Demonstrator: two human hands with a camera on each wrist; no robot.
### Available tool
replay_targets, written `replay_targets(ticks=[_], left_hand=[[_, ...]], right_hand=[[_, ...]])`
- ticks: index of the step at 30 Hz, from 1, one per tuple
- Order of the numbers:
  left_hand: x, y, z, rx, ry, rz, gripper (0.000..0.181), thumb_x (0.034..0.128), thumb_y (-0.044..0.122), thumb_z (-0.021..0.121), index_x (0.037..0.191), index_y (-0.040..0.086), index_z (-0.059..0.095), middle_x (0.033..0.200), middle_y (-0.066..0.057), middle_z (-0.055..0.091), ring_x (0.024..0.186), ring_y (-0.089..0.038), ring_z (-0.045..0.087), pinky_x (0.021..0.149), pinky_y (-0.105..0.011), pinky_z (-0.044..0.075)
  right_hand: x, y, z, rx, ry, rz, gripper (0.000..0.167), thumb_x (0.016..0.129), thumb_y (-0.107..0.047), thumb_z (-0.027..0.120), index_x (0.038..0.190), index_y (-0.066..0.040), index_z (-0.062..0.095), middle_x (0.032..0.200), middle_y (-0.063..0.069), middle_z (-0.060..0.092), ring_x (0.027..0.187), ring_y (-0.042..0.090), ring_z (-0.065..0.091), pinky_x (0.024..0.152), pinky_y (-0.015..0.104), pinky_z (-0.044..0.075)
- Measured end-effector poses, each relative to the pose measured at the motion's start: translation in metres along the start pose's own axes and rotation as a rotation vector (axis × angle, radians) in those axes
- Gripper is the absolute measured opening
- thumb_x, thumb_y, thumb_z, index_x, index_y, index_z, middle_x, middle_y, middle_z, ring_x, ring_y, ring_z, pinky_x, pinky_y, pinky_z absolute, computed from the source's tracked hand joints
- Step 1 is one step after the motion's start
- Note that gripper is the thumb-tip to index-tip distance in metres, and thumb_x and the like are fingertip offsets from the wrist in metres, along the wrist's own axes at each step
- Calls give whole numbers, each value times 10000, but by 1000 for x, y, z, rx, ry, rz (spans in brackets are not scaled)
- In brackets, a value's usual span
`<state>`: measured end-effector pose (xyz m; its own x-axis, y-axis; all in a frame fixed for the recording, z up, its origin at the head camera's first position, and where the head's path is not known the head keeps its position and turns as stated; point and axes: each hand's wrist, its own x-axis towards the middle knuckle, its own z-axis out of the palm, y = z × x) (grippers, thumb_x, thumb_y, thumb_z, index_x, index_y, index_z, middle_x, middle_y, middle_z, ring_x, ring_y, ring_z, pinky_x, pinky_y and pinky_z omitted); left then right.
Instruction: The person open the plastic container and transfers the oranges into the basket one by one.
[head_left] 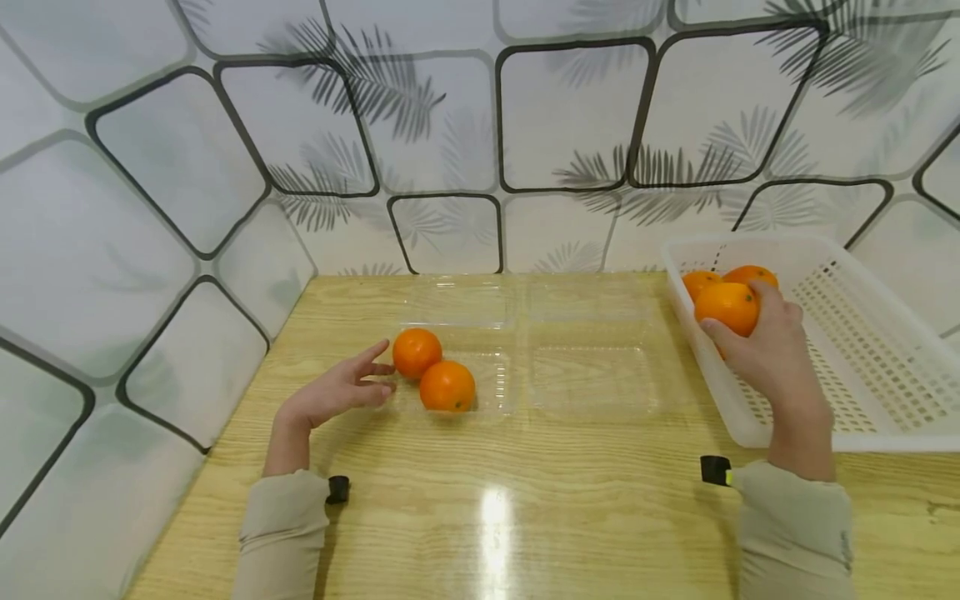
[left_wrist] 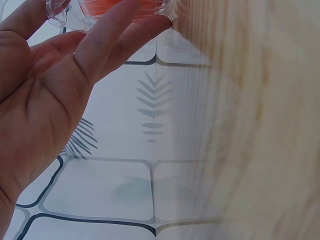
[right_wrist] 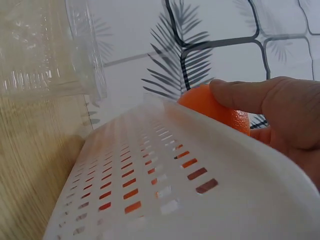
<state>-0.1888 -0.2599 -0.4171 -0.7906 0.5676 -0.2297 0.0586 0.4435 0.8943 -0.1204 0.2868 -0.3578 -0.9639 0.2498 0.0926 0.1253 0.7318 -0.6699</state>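
My right hand (head_left: 776, 354) grips an orange (head_left: 726, 308) at the left side of a white perforated basket (head_left: 870, 333); in the right wrist view the thumb lies on the orange (right_wrist: 215, 107) above the basket wall (right_wrist: 150, 165). Two oranges (head_left: 701, 283) (head_left: 752, 275) lie behind it in the basket. My left hand (head_left: 333, 396), fingers spread, is at the left edge of a clear plastic tray (head_left: 487, 379) holding two more oranges (head_left: 417, 353) (head_left: 447, 386). Seen from the left wrist, the left hand (left_wrist: 60, 90) is relaxed beside the clear plastic, with nothing gripped.
A second clear tray (head_left: 592, 400) stands between the first one and the basket, with clear lids (head_left: 457, 304) behind on the wooden table (head_left: 420, 517). A patterned wall covering (head_left: 570, 125) rises at the back and the left.
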Motion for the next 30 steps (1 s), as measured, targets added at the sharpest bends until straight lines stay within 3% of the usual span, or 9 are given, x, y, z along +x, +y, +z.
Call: replay_targets(ticks=[7,18,26,30], left_hand=[[0,2,0,19,2,0,844,998,160,604,1607,98,24,1521,-304,352,1315,-401,498,1060,-490,428],[1,1,1,28,14,-15,848,995,168,609,1608,99,28,1519,-293,364,1301,-383,515,1057,-457,434],[-2,2,1,10,11,-12,857,991,181,618,1609,106,28,1520,-308,350,1302,-388,512,1065,-478,425],[-2,1,1,2,8,-13,857,991,169,616,1609,109,26,1523,-309,344,1306,-393,508,1062,-470,429]], right_hand=[[-3,11,-10,-32,-67,78,934,972,-491,514,1560,44,24,1435,472,127,1155,589,342,922,722,338],[-6,27,-20,-110,-184,72,992,945,-477,586,1531,114,47,1386,505,168,1202,582,279,922,710,321],[-6,39,-23,-118,-262,48,951,921,-430,647,1502,137,151,1355,431,276,1096,491,389,831,549,422],[-5,45,-27,-141,-312,26,949,917,-403,662,1488,162,155,1343,418,358,1084,470,448,836,530,433]])
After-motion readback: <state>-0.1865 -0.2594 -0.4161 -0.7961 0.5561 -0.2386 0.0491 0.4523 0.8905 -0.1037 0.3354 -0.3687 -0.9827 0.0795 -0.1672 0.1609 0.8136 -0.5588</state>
